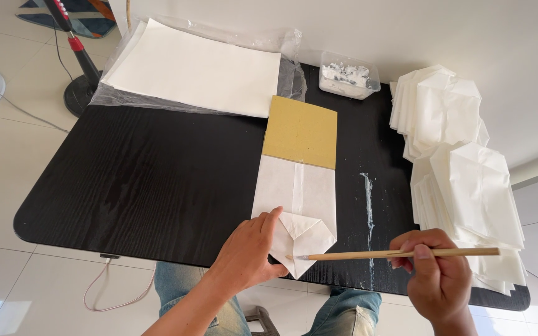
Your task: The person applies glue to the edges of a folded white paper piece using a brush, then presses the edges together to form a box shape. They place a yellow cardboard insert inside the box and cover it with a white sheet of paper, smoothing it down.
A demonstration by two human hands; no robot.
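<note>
A folded white paper bag [295,193] lies on a yellow-brown cardboard board [301,130] near the front of the black table [151,180]. My left hand [246,252] presses flat on the bag's folded bottom flaps [303,233]. My right hand [434,277] grips a long wooden brush [400,253], held level. Its tip touches the lower left edge of the flaps.
A stack of white sheets on clear plastic [194,68] lies at the back left. A clear tub of white paste [348,74] stands at the back. Two piles of folded white bags [462,168] fill the right side. A paste streak [368,205] marks the table. A fan stand [79,68] rises beyond.
</note>
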